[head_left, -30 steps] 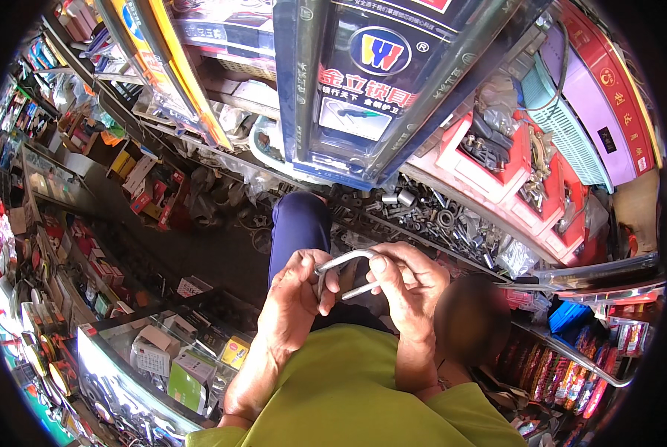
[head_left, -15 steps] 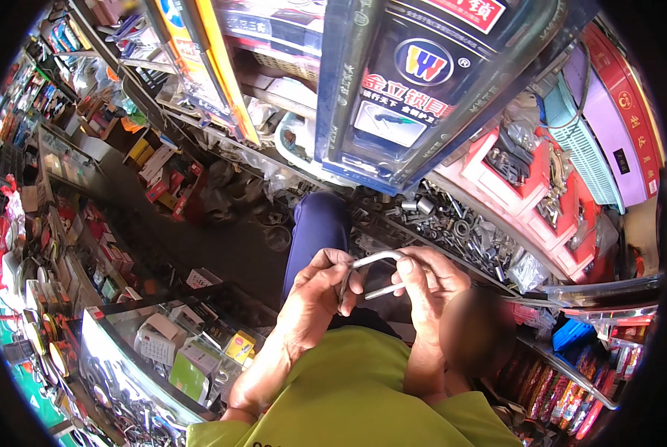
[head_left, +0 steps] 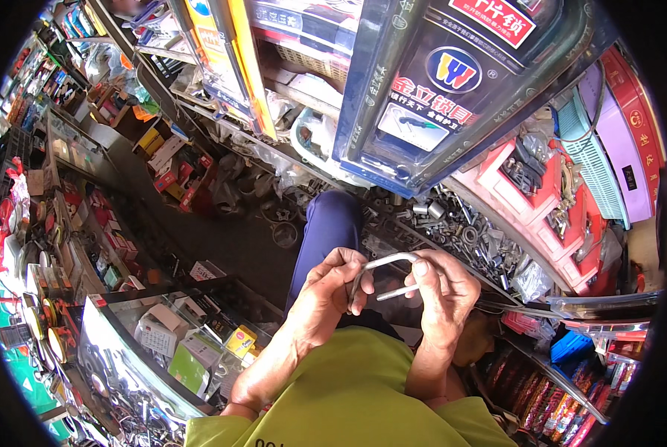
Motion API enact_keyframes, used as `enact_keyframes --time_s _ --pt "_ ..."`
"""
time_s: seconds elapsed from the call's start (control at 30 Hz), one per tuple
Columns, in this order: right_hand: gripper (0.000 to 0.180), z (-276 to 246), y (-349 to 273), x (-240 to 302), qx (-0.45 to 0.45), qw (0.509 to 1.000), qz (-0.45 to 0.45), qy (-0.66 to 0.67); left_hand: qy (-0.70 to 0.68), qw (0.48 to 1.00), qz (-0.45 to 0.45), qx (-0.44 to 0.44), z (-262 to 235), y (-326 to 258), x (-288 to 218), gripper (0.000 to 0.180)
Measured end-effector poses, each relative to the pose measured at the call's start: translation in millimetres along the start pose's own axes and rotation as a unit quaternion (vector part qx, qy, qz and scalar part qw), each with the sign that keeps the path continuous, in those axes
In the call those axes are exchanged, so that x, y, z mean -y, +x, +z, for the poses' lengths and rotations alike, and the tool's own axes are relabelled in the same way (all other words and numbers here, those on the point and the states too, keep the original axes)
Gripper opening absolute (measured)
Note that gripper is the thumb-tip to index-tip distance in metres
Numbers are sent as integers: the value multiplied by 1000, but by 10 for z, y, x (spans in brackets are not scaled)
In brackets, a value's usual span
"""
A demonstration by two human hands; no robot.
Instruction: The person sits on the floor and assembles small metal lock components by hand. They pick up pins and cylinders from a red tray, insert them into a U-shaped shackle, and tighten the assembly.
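In front of my body I hold a bent metal rod [head_left: 393, 260], grey and U-shaped like a padlock shackle. My left hand [head_left: 329, 287] is closed on one leg of it, thumb and fingers pinching near the end. A darker, thin part shows below those fingers; I cannot tell whether it belongs to the rod. Around the bend, my right hand [head_left: 446, 292] grips with its thumb on top. The rod's other leg points left from under the right fingers, its tip free.
Small metal parts [head_left: 464, 232] fill a tray beyond my hands. Red bins [head_left: 527, 195] stand to the right, and a large dark-blue packaged panel [head_left: 423, 97] leans ahead. A glass display case [head_left: 136, 357] stands at the left. My knee [head_left: 333, 220] rises under the hands.
The whole view has shifted, so the surroundings and my hands appear slightly farther right. Both hands keep the same hold on the bent rod. A dark blur near my right wrist is gone.
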State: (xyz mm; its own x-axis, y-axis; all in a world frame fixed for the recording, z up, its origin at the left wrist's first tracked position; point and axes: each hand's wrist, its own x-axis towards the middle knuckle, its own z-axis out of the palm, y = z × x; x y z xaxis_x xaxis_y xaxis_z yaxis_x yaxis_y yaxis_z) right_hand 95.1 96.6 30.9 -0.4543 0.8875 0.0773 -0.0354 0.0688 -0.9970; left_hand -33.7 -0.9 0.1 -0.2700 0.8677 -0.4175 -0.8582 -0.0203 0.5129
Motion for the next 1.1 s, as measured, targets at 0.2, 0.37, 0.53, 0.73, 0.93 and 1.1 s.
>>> enact_keyframes --time_s 0.2,0.37,0.53,0.73,0.93,1.1 --pt "22 2 0 -3 10 1000 -9 17 -9 999 -14 28 -117 19 60 32" --pt "25 13 58 -22 11 981 114 159 -3 1000 0 26 -99 19 50 39" --pt "20 55 33 -241 111 891 269 347 136 973 183 40 16 -10 135 42" --pt "24 141 -112 -367 148 842 372 361 411 830 376 -12 -9 27 120 16" --pt "30 100 -122 -378 209 764 438 425 432 836 338 28 -38 33 58 16" --pt "35 9 -34 -197 291 873 354 168 382 867 322 10 -56 -1 147 13"
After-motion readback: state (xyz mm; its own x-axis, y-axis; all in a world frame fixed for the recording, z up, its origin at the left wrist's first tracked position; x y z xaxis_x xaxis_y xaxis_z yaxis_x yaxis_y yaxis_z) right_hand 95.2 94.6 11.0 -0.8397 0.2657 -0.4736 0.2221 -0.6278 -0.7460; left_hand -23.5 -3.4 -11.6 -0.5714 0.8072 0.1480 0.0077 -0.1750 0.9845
